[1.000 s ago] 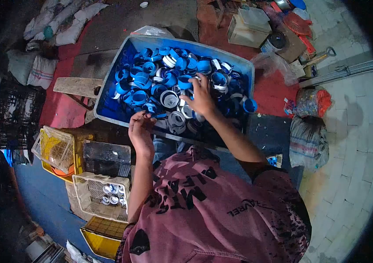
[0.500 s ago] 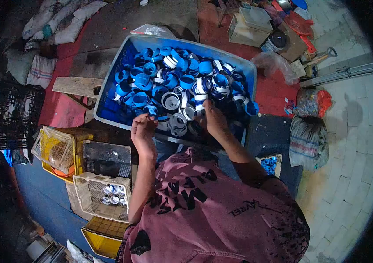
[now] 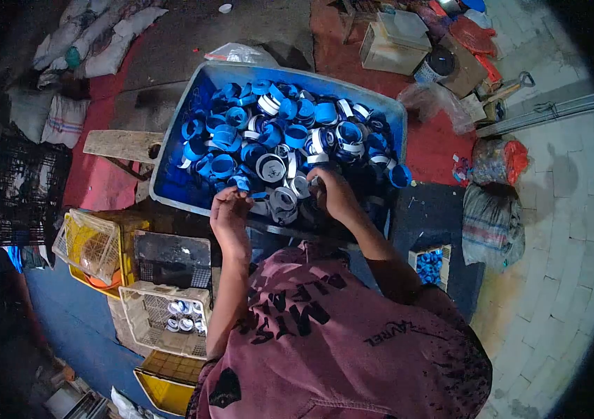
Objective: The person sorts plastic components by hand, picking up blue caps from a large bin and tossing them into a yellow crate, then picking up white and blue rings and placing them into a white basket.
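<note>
A large blue tub (image 3: 171, 198) is filled with blue and white plastic rings (image 3: 224, 166). At the tub's near edge, left of centre, my left hand (image 3: 230, 213) has its fingers curled beside a small blue piece (image 3: 241, 183); whether it grips that piece is not clear. Over the near right part of the pile, my right hand (image 3: 330, 192) is bent with its fingers drawn together, close to white rings (image 3: 300, 186). What lies between those fingers is too small and dark to make out.
To the left stand a cream crate (image 3: 164, 335) with white rings, a yellow crate (image 3: 87, 269) and a wooden plank (image 3: 119, 144). On the right are a small box of blue pieces (image 3: 429, 267) and a stuffed sack (image 3: 492, 227).
My right hand has drawn back slightly toward me and its fingers are more curled. My left hand has barely moved. The whole view has shifted a little.
</note>
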`<action>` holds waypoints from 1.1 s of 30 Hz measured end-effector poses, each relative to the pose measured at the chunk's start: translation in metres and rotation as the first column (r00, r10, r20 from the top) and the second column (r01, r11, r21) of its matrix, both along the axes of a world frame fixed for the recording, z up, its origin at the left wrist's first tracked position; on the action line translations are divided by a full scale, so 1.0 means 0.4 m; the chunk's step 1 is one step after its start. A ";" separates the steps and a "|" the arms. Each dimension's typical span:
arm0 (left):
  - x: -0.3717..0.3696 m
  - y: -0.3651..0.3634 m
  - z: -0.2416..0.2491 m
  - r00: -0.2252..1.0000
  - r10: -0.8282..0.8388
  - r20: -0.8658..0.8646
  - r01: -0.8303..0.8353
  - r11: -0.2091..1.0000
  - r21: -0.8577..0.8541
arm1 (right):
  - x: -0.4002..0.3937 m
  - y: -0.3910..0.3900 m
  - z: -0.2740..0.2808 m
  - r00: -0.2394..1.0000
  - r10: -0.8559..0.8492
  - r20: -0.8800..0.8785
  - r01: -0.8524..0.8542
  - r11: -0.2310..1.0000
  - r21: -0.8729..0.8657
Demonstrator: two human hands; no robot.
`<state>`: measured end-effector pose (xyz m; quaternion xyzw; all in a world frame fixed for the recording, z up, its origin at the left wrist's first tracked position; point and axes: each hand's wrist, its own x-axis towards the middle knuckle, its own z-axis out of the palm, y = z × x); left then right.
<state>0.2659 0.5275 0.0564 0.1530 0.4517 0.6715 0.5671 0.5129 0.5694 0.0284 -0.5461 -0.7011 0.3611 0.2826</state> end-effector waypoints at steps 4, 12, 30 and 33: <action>-0.001 -0.002 -0.004 1.000 -0.025 0.011 0.025 1.000 -0.009 | -0.009 -0.001 -0.015 0.979 -0.077 -0.190 0.055 0.992 -0.116; 0.036 0.031 0.014 0.875 -0.298 -0.381 0.307 0.951 -0.040 | -0.029 0.011 -0.011 0.773 -0.238 -0.588 0.114 0.964 -0.241; 0.136 0.045 -0.020 0.935 -0.341 -0.101 0.338 0.940 -0.048 | -0.052 0.012 0.019 0.782 -0.240 -0.575 0.169 0.970 -0.174; 0.111 0.053 -0.040 0.941 -0.339 0.002 0.338 0.938 -0.084 | -0.018 0.027 -0.134 0.996 0.083 0.008 -0.084 0.986 0.147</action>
